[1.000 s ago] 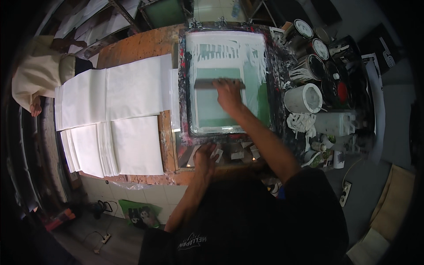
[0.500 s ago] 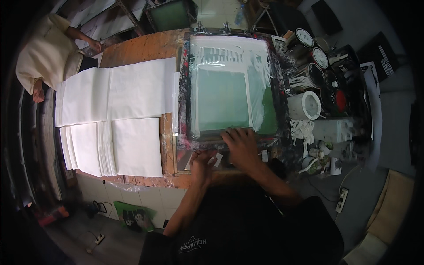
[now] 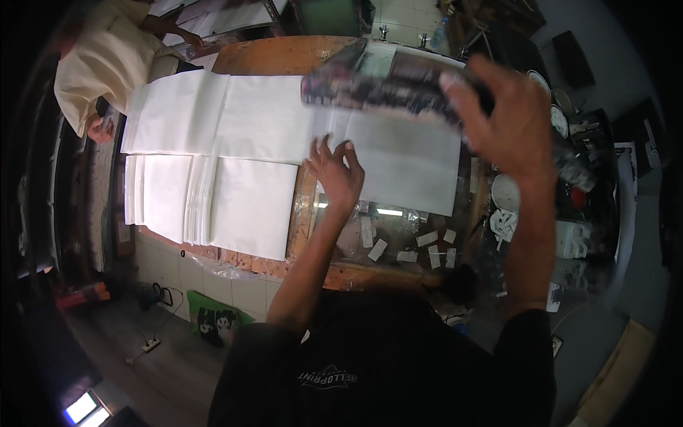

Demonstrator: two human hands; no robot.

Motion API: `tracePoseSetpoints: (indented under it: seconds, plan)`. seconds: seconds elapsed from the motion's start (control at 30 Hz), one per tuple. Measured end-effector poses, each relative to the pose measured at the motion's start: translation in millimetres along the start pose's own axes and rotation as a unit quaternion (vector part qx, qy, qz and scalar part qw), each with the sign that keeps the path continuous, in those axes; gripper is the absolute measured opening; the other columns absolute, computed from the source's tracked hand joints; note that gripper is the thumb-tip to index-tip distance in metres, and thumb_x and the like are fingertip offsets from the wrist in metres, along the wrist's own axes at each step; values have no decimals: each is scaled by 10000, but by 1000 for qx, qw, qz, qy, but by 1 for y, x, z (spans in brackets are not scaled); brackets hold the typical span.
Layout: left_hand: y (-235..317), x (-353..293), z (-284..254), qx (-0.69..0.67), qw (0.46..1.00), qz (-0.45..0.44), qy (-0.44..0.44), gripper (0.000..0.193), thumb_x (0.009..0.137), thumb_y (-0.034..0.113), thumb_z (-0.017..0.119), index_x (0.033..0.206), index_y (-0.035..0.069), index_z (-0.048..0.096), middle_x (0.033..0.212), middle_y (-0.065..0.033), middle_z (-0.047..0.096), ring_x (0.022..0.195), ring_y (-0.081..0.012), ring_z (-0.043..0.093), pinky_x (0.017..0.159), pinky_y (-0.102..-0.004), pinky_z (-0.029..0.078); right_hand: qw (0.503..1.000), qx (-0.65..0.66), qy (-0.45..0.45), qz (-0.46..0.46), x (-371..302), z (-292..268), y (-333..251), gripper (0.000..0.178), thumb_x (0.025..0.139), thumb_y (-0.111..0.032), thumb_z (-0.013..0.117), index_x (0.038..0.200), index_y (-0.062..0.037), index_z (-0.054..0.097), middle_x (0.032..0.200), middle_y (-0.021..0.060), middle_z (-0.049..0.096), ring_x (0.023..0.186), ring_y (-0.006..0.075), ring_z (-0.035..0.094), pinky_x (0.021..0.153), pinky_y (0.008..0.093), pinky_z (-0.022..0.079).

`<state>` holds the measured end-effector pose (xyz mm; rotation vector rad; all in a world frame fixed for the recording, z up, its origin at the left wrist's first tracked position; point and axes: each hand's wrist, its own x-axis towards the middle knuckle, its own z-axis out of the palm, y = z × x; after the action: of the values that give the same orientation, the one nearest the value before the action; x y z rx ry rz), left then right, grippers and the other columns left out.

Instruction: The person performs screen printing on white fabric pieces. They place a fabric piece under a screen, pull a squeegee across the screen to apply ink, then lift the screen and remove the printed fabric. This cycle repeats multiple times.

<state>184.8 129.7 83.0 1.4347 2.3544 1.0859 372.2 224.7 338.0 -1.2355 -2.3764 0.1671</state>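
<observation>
My right hand (image 3: 514, 124) grips the near edge of a paint-stained screen printing frame (image 3: 384, 91), which is raised and tilted up at the far side of the table. Under the frame, a flat white sheet (image 3: 409, 160) lies on the glass-topped work surface (image 3: 348, 238); whether it is cloth or paper I cannot tell. My left hand (image 3: 337, 174) is beside the sheet's left edge with fingers spread, holding nothing. Left of it are stacked white sheets in a far pile (image 3: 267, 117) and a near pile (image 3: 252, 206).
Several small pale pieces (image 3: 407, 256) are scattered on the glass near me. Paint cans, a white tub (image 3: 505, 192) and a crumpled white rag (image 3: 504, 225) crowd the right side. Another person in a cream shirt (image 3: 107, 53) stands at the far left. A green bag (image 3: 217, 317) is on the floor.
The screen frame has gone from lying flat to raised and tilted, lifted by my right hand. My left hand has moved forward beside the white sheet, which is now uncovered.
</observation>
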Motion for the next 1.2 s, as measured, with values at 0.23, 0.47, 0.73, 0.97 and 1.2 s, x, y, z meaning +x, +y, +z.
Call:
tracePoseSetpoints:
  seconds: [0.23,0.47,0.73,0.97,1.2]
  plan:
    - [-67,-4,63,210,974,78,21,169,898,142,656,1025,70,741,1507,-188,489,1522,-459,199,1138,-754,173,985,-46,-66,153,88,-42,-13,478,1005,-488,535,796,-73,646,661,55,601,567,162,500,533,325,416]
    - [-34,28,8,-105,993,1,45,101,852,35,711,952,34,724,1432,-200,579,1283,-390,582,1016,-402,509,923,-194,53,-328,139,-37,76,481,1087,-390,411,774,-86,613,614,44,538,568,173,495,571,306,468]
    - [-145,138,-174,429,859,-89,266,285,856,190,791,1110,82,723,1204,-184,702,1276,-384,572,1085,-486,443,999,-22,-40,0,147,-56,49,834,992,-709,394,547,-26,570,613,103,520,613,222,512,593,436,424]
    - [11,-27,52,-134,981,130,-53,298,826,159,802,1030,77,600,1430,-228,507,1488,-421,310,1209,-559,218,998,-49,-45,-2,146,-55,45,841,996,-709,381,585,-7,599,610,83,510,588,210,480,565,420,400]
    - [64,-136,156,-23,966,156,-205,323,840,296,784,1020,76,630,1583,-286,317,1528,-476,156,1206,-653,95,997,-20,-62,-29,121,-47,44,702,1038,-622,364,685,-87,649,623,6,466,572,150,411,571,364,405]
